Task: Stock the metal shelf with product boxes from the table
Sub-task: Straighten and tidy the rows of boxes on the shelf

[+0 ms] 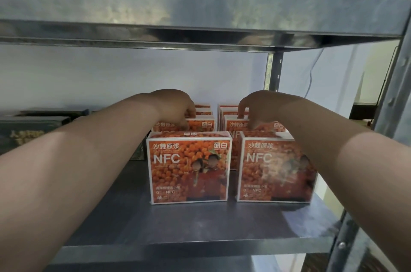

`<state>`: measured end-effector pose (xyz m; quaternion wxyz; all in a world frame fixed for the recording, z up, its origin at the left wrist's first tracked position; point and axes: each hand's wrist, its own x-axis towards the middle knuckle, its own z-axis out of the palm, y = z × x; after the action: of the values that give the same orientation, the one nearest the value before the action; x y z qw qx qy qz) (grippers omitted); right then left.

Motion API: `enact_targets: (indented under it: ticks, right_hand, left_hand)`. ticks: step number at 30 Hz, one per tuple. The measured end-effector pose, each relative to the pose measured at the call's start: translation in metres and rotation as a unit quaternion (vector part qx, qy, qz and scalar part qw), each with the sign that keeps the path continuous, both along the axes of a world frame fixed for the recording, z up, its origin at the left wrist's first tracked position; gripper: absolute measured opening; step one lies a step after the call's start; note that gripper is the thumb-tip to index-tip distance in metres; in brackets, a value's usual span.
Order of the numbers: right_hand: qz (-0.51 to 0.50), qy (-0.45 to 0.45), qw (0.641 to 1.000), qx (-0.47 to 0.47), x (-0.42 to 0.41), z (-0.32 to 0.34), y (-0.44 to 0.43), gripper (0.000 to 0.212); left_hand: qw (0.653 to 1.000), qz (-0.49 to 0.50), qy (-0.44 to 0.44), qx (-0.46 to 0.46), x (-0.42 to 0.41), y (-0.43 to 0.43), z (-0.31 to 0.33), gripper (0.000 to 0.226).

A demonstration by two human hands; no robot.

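Gripping | left hand (175,109): left second-row box (205,124); right hand (255,109): right second-row box (278,126)

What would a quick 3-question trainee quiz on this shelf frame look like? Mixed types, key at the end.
1. True or false: the front left box and front right box stand upright on the metal shelf, NFC faces toward the camera.
2. The left hand curls over the top of: A) the front left box; B) the box behind it; C) a package on the shelf above.
3. Fill in: the right hand holds the top of the second box in the ___ row.
Key: 1 true; 2 B; 3 right.
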<state>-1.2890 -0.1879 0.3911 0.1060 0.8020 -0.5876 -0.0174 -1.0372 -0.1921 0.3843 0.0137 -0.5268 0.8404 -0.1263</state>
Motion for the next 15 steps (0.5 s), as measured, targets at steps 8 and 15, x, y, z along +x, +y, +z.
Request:
enact_targets:
  ticks: [8,15]
  right_hand:
    - [-0.001,-0.011,1.0,-0.001,-0.0025,-0.0009,-0.0007,0.045]
    - [0.003,0.001,1.0,-0.001,-0.0023,-0.0013,0.0008,0.047]
  left_hand:
    - [1.0,0.0,0.008,0.003,-0.0018,-0.0016,-0.0009,0.049]
    - [1.0,-0.007,0.004,0.004,-0.0001,-0.0011,-0.0009,0.049]
